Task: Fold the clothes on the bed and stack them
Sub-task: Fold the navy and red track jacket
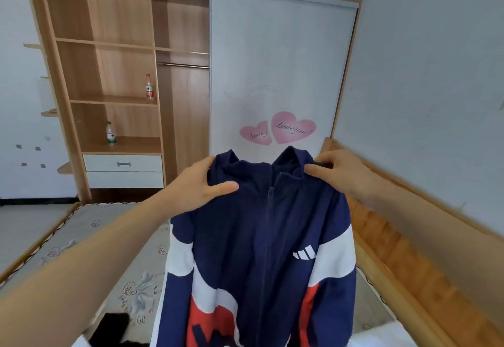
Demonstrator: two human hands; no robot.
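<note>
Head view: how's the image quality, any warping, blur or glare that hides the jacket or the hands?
Head view: wide-angle warping bends the wardrobe and bed frame lines; the left hand and right hand look soft at the edges, the near forearm blurred; daylight is even, with no glare on the jacket, whose logo reads clearly.

Open wooden wardrobe [114, 73], white sliding door [278, 60], pale walls [422, 73].

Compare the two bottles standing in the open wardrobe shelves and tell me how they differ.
The upper bottle has a red cap and a red label; the lower bottle has a green cap and a green label. The upper bottle stands at the right end of its shelf, against the divider; the lower bottle stands one shelf down, further left. Both are clear, upright and alone on their shelves.
</note>
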